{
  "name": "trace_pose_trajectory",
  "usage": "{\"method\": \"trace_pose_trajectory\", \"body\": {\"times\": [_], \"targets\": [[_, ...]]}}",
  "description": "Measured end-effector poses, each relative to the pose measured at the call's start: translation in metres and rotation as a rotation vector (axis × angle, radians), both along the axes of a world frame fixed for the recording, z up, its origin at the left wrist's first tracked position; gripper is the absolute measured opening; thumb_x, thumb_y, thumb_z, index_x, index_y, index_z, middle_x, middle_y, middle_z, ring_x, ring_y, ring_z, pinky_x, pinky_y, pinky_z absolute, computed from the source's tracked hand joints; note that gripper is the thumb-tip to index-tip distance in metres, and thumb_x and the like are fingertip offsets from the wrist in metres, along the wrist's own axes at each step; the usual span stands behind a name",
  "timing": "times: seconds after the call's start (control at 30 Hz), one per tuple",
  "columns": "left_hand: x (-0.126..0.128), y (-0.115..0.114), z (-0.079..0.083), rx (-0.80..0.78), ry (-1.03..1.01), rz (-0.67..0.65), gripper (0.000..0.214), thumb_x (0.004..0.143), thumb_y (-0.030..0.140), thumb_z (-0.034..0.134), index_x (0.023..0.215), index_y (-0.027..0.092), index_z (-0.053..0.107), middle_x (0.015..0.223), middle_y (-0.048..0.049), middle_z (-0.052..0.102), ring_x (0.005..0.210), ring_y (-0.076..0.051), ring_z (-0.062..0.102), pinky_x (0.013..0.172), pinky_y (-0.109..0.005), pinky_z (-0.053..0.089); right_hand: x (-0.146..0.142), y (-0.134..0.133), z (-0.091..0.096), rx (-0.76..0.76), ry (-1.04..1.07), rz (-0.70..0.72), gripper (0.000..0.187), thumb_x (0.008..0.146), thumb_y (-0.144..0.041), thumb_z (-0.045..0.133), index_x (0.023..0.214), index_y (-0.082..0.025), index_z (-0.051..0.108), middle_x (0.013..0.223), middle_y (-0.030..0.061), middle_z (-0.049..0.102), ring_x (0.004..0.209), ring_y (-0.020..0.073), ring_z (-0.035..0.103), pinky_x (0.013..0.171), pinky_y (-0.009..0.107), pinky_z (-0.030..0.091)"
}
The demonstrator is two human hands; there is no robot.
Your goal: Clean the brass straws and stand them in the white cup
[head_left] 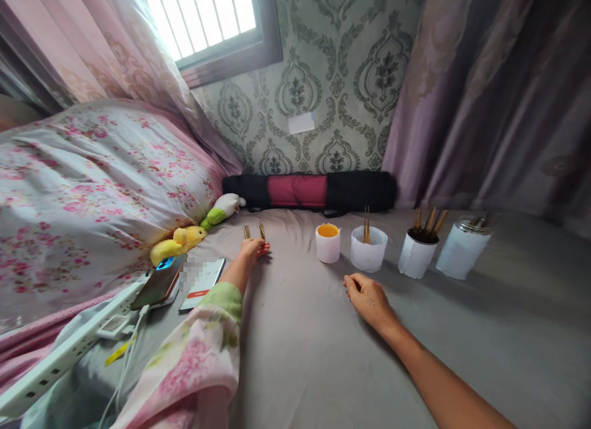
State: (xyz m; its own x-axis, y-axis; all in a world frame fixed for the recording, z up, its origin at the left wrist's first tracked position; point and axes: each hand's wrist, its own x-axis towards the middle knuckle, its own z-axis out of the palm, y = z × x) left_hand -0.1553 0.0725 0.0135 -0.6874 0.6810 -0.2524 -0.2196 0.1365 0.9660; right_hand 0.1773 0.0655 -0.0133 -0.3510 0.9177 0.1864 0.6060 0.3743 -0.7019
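Two sticks [254, 231] pinched in the left hand [253, 249] mid-frame could slip; the slack right hand [368, 301] might topple the orange-filled cup [327, 242].

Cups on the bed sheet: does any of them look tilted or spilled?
Yes. The two right cups, the one with brown sticks and the lidded one, lean left on the grey sheet. Nothing looks spilled. The orange-filled cup stands upright.

A floral quilt [92, 189] lies at left. Two phones [184, 281] and a power strip [60, 355] rest beside it.
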Motion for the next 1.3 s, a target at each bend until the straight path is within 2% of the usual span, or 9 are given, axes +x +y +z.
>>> {"method": "trace_pose_trajectory", "body": {"times": [0.27, 0.57, 0.73, 0.9, 1.1, 1.3], "targets": [[0.013, -0.004, -0.003, 0.103, -0.147, 0.065, 0.015, 0.073, -0.004, 0.048, 0.074, 0.010, 0.055, 0.057, -0.0035, 0.058, 0.051, -0.009, 0.058, 0.049, -0.017, 0.050, -0.001, 0.002, -0.004, 0.018, -0.007, -0.017, 0.034, 0.083, -0.039, 0.035, 0.074, -0.020, 0.062, 0.067, 0.0038, 0.064, 0.063, 0.0158, 0.056, 0.057, 0.024, 0.033], [0.028, -0.015, -0.006, 0.189, -0.251, 0.001, 0.018, 0.071, -0.007, 0.051, 0.069, 0.010, 0.057, 0.064, -0.0047, 0.058, 0.056, -0.008, 0.058, 0.054, -0.015, 0.051, -0.001, 0.001, -0.004, 0.019, 0.000, -0.003, 0.033, 0.082, -0.037, 0.036, 0.075, -0.019, 0.063, 0.068, 0.0038, 0.065, 0.063, 0.0148, 0.057, 0.058, 0.024, 0.034], [0.038, -0.020, -0.007, 0.209, -0.241, -0.051, 0.017, 0.071, -0.005, 0.052, 0.068, 0.010, 0.059, 0.065, -0.0050, 0.058, 0.058, -0.008, 0.057, 0.057, -0.016, 0.051, 0.000, 0.001, -0.003, 0.028, 0.002, 0.006, 0.034, 0.083, -0.037, 0.035, 0.074, -0.019, 0.063, 0.069, 0.0046, 0.065, 0.063, 0.0149, 0.057, 0.058, 0.023, 0.035], [0.048, -0.021, -0.010, 0.231, -0.192, -0.048, 0.013, 0.071, -0.002, 0.054, 0.071, 0.009, 0.060, 0.067, -0.0056, 0.059, 0.060, -0.008, 0.058, 0.059, -0.017, 0.051, -0.001, 0.002, -0.004, 0.035, -0.003, -0.005, 0.035, 0.082, -0.037, 0.036, 0.074, -0.019, 0.064, 0.066, 0.0044, 0.064, 0.061, 0.0142, 0.056, 0.057, 0.023, 0.034], [0.061, -0.024, -0.012, 0.271, -0.134, -0.030, 0.010, 0.075, 0.002, 0.050, 0.076, 0.007, 0.059, 0.064, -0.0051, 0.059, 0.055, -0.007, 0.057, 0.055, -0.017, 0.049, -0.001, -0.001, -0.002, 0.047, 0.011, -0.006, 0.034, 0.083, -0.036, 0.036, 0.073, -0.018, 0.063, 0.066, 0.0041, 0.064, 0.060, 0.0135, 0.056, 0.057, 0.022, 0.034], [0.086, -0.033, -0.011, 0.281, -0.105, -0.094, 0.010, 0.072, 0.009, 0.055, 0.081, 0.007, 0.059, 0.067, -0.0057, 0.061, 0.054, -0.008, 0.057, 0.052, -0.020, 0.047, 0.000, -0.003, 0.000, 0.031, 0.033, -0.017, 0.031, 0.084, -0.033, 0.039, 0.075, -0.018, 0.064, 0.069, 0.0045, 0.066, 0.062, 0.0128, 0.056, 0.059, 0.022, 0.035]]}}
